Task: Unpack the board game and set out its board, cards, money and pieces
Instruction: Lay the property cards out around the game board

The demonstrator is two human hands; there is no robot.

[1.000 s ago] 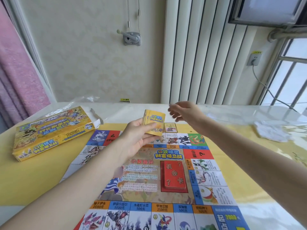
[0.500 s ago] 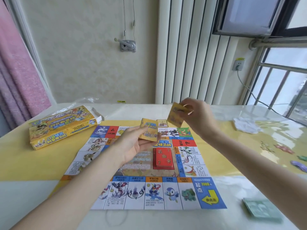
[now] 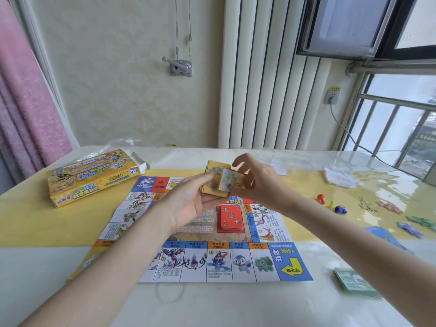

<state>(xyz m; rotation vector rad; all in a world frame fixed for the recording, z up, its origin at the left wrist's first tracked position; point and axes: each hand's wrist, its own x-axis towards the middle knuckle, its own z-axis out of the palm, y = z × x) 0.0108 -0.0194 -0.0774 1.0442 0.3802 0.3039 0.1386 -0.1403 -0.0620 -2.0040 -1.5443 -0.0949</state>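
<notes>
The paper game board [image 3: 290,267] lies unfolded on the table, with a red card stack [image 3: 230,219] at its middle. Above the board my left hand [image 3: 188,204] holds a stack of yellow cards [image 3: 212,182]. My right hand [image 3: 257,182] pinches a single card [image 3: 230,181], picture side towards me, right against that stack. Small coloured pieces [image 3: 331,205] sit on the table to the right. A green money stack [image 3: 354,283] lies at the near right. The yellow game box [image 3: 92,178] rests at the left, its end flap open.
A crumpled white wrapper [image 3: 341,177] and flat coloured cut-out figures [image 3: 415,223] lie at the far right on the glossy table [image 3: 236,308]. Clear plastic film [image 3: 122,143] sits behind the box. A cable runs down from a wall socket [image 3: 332,96].
My right hand lifted one card off the stack, then brought it back down against the stack and turned it picture side towards me. The view tilted down and pulled back.
</notes>
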